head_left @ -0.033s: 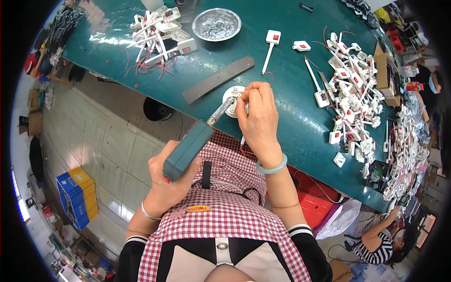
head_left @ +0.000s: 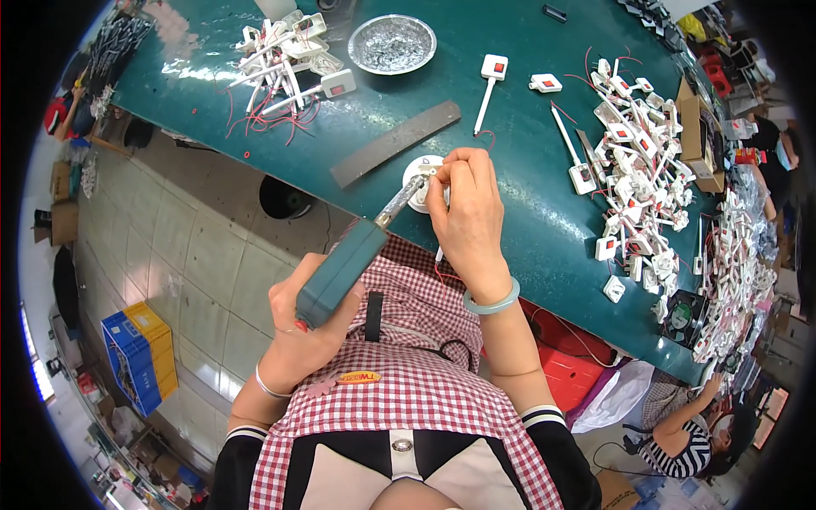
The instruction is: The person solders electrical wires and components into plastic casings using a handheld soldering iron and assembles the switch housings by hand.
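My left hand (head_left: 308, 313) is wrapped round the boxy green body of a power tool (head_left: 342, 272) with a long, rough-looking metal shaft. The shaft's tip points away from me and reaches a round white disc (head_left: 411, 182) at the table's near edge. Over that disc, my right hand (head_left: 469, 208) has its thumb and fingers pinched on a small white plastic part (head_left: 431, 170), mostly hidden by the fingertips. A white stick with a red wire (head_left: 439, 255) shows below that hand. Whether the tip touches the part cannot be made out.
Beyond the disc lies a flat grey metal strip (head_left: 395, 143). A metal bowl (head_left: 391, 71) of small silvery pieces stands farther off. White parts with red wires form heaps on the left (head_left: 285, 64) and right (head_left: 637, 170) of the green table (head_left: 535, 178). People work at the far right.
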